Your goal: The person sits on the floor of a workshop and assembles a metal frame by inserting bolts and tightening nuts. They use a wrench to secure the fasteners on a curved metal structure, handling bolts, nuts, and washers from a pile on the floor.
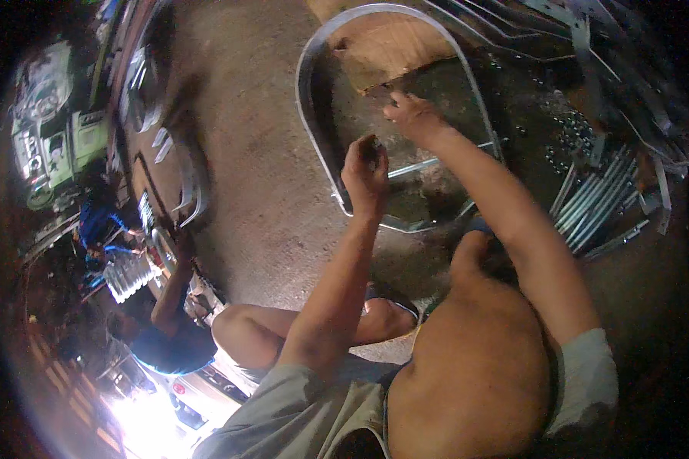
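A bent metal band (390,8), rounded at its far end, lies on the floor in front of me. A threaded-looking metal rod (415,167) spans its near part from side to side. Over the band's left half is my left hand (365,174), its fingers curled closed around something small and dark that I cannot make out. My right hand (419,120) hovers above the middle of the band, farther away, with its fingers drawn together. Whatever it may hold is hidden or too small to name. Neither hand visibly touches the band.
A brown cardboard piece (402,46) lies beneath the band's far end. To the right are scattered small nuts (570,138), a bundle of metal rods (601,199) and long metal strips. Curved metal strips (195,187) rest at left, near another person in a blue shirt (172,344).
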Motion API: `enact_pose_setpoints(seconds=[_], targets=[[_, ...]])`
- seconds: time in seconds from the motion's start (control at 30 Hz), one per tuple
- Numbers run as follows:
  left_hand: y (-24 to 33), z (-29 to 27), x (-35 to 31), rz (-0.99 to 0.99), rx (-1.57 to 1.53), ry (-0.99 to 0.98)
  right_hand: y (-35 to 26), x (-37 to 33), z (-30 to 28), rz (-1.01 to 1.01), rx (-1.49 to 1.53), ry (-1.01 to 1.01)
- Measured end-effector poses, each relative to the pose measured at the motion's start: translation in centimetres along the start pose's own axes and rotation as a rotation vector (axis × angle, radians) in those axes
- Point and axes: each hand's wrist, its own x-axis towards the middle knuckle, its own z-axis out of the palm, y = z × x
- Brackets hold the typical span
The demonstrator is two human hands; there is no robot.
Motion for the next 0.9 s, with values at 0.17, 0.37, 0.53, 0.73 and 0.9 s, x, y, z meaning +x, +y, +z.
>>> enact_pose_setpoints(seconds=[0.17, 0.37, 0.53, 0.73, 0.9], targets=[[-2.4, -2.5, -6.5, -0.155, -0.138, 0.217, -0.2, -6.3, -1.9, 0.207, 0.253, 0.213], [-11.7, -7.7, -8.9, -0.618, -0.440, 0.272, 2.6, -15.9, -8.0, 0.670, 0.692, 0.612], [-13.9, -8.2, -7.6, -0.809, -0.614, 0.072, 6.1, -23.8, -9.8, 0.949, 0.780, 0.495], [-14.7, -8.0, -7.1, -0.807, -0.510, 0.010, 8.0, -26.0, -8.0, 0.954, 0.932, 0.360], [-8.9, -5.5, -6.2, -0.456, 0.173, 0.240, 8.0, -25.8, -8.1, 0.850, 1.024, 0.471]])
